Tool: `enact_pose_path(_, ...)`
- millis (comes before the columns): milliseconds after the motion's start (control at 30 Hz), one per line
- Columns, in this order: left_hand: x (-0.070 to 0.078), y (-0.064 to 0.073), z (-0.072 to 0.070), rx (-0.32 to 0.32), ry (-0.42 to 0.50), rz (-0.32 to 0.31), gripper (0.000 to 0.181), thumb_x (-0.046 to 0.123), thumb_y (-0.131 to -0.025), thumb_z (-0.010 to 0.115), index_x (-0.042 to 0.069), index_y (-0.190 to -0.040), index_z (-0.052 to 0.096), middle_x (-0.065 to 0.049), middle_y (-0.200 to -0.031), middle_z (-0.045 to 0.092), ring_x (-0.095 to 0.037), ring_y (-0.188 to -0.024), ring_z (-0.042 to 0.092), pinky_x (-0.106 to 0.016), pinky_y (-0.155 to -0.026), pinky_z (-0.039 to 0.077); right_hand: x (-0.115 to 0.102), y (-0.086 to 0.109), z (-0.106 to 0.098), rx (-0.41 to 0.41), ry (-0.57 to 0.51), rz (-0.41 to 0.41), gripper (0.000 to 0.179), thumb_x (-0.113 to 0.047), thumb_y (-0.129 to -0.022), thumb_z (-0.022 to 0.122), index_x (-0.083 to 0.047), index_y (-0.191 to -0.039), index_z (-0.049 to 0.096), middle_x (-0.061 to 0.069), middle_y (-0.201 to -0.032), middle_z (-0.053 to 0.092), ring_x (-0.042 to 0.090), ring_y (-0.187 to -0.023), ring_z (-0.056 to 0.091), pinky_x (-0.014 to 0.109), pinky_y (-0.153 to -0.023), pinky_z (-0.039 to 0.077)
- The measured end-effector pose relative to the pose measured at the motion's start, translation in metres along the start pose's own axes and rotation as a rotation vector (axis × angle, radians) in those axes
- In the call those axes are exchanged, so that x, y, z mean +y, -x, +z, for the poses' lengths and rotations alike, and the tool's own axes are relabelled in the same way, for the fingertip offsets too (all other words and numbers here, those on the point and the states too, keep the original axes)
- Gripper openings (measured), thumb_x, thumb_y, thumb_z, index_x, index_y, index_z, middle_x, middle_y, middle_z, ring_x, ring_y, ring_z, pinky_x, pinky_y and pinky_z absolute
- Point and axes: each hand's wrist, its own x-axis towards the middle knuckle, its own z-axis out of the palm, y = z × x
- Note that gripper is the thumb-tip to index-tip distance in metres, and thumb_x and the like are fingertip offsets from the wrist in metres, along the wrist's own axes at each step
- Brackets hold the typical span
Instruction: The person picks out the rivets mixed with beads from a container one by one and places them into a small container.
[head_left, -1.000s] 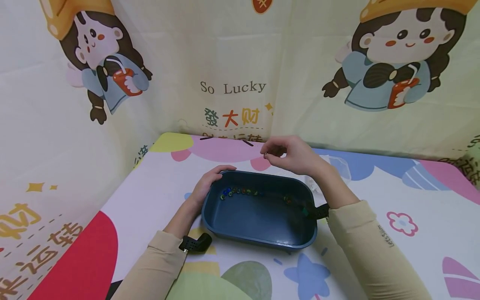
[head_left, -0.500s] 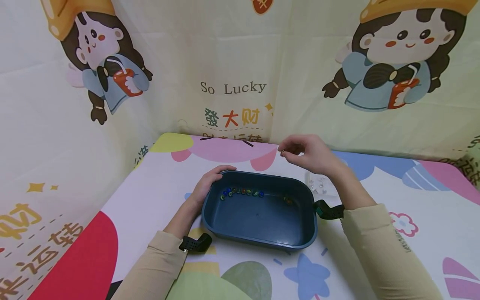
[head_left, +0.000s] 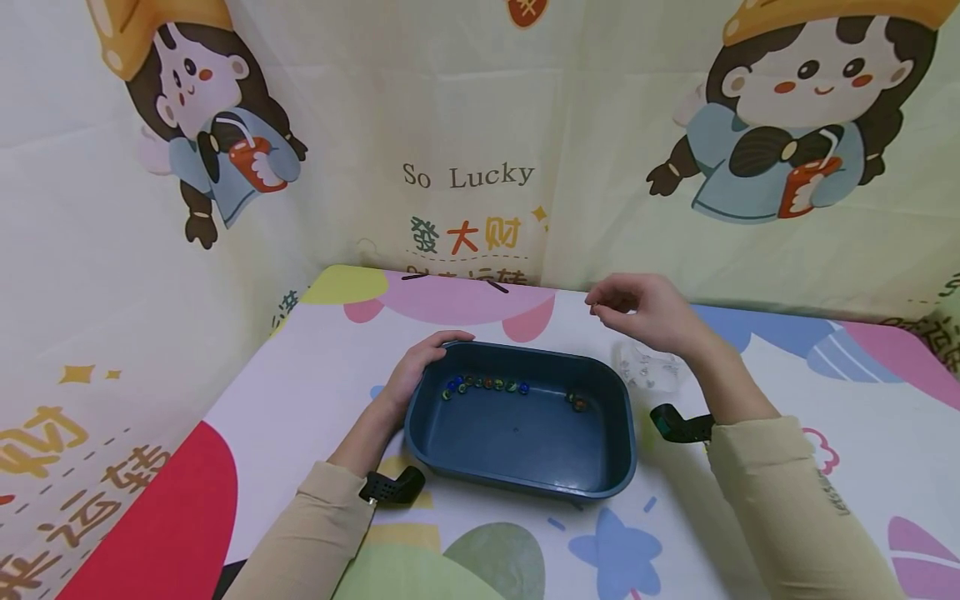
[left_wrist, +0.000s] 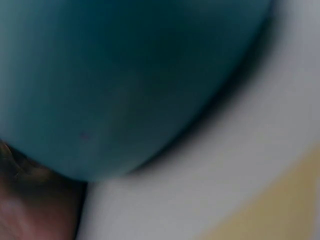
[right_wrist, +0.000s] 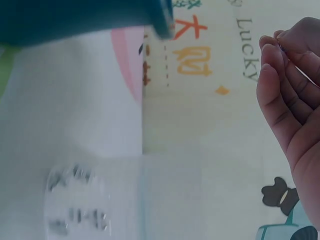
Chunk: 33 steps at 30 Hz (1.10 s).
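Note:
A dark blue plastic basin (head_left: 517, 442) stands on the table. Several glass marbles (head_left: 489, 383) lie along its far inner wall, and a few more (head_left: 577, 402) sit near its right end. My left hand (head_left: 414, 371) holds the basin's far left corner, fingers on the rim; the left wrist view shows mostly a blurred blue wall (left_wrist: 125, 90). Beyond the basin's far right corner, my right hand (head_left: 648, 310) is raised, its thumb and fingers pinching a tiny item (head_left: 595, 308), too small to identify. The right wrist view shows these fingertips (right_wrist: 272, 75) closely.
Right of the basin, a clear plastic box (head_left: 648, 367) holds several small glinting pieces. Two short dark strips (head_left: 497, 286) lie at the table's back edge. A printed curtain (head_left: 472, 108) hangs behind the patterned table.
My right hand has moved right, from above the basin's far side to near the clear box, still pinching the tiny item. My left hand and the basin stay put.

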Motion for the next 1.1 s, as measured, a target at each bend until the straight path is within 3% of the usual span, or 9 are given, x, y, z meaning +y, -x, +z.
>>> enact_pose_path(467,0.001,0.0,0.0,-0.018,0.005,0.009,0.048,0.007,-0.098,0.027,-0.006,-0.139,0.049,-0.01,-0.128,0.059,-0.023,-0.112,0.06,-0.033,-0.092,0.051,0.019,0.018,-0.012,0.01,0.048,0.125,0.014,-0.001,-0.094,0.064,0.001,-0.106,0.071,0.013,-0.099,0.07,0.015,-0.081,0.063,0.018,-0.073,0.049)
enact_pose_path(1100,0.001,0.001,-0.001,-0.032,0.026,0.022,0.047,0.008,-0.098,0.029,-0.004,-0.137,0.05,-0.008,-0.126,0.059,-0.021,-0.111,0.061,-0.033,-0.09,0.052,0.038,0.033,-0.021,-0.007,0.114,0.263,0.016,-0.008,-0.097,0.063,0.0,-0.109,0.069,0.015,-0.103,0.069,0.025,-0.087,0.062,0.019,-0.074,0.049)
